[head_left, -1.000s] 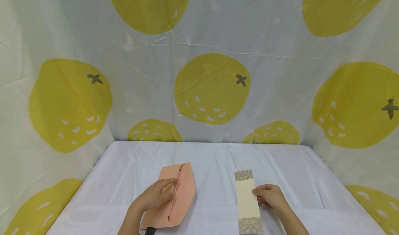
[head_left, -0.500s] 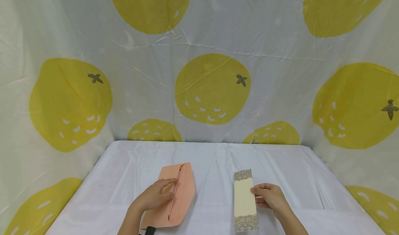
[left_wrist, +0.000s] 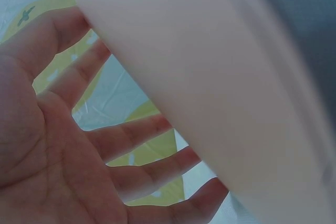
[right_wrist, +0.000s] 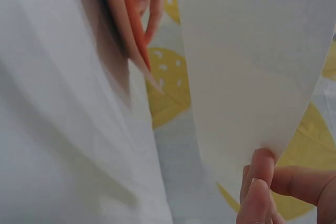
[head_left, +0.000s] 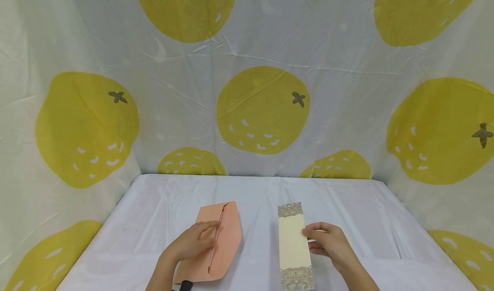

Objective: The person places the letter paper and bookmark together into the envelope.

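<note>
My left hand (head_left: 194, 241) holds the peach envelope (head_left: 229, 244) along its slit, the pointed flap spread toward the right. In the left wrist view the fingertips (left_wrist: 163, 121) meet the envelope's pale edge (left_wrist: 199, 93), and their ends are hidden behind it. Between thumb and fingers, my right hand (head_left: 328, 241) pinches the right long edge of a cream card (head_left: 293, 239) with grey-gold lace-patterned ends. The card is raised, a gap to the right of the envelope. Its plain pale back (right_wrist: 247, 72) faces the right wrist view.
A white cloth covers the table (head_left: 254, 192). Behind it and at both sides hangs a white curtain (head_left: 339, 110) printed with large yellow fruits. A small black object (head_left: 186, 286) shows at the bottom, beside the left forearm.
My right hand has moved the card leftward and slightly up, closer to the envelope. The left hand and the envelope have stayed where they were.
</note>
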`<action>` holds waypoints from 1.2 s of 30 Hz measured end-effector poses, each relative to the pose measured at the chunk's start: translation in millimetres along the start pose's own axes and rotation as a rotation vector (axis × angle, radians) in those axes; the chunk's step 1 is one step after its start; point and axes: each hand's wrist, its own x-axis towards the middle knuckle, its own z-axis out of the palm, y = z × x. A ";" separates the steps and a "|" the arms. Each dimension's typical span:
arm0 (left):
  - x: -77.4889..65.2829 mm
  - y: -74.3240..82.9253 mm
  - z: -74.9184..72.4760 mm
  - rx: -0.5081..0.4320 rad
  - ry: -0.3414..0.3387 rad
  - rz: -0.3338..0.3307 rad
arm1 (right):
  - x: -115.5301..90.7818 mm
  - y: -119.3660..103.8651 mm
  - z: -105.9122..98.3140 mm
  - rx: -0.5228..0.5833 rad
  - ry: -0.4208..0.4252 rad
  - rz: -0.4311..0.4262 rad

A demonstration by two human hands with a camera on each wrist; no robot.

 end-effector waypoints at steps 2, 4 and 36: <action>-0.2 0.1 -0.2 -0.003 -0.003 -0.001 | -1.3 -2.8 3.6 0.006 -0.008 -0.008; -0.3 0.0 -0.4 -0.007 -0.007 -0.004 | -2.2 -5.3 7.3 0.014 -0.021 -0.018; 1.2 -0.9 -2.4 -0.034 -0.015 0.004 | 6.5 -14.2 83.9 0.094 -0.160 -0.094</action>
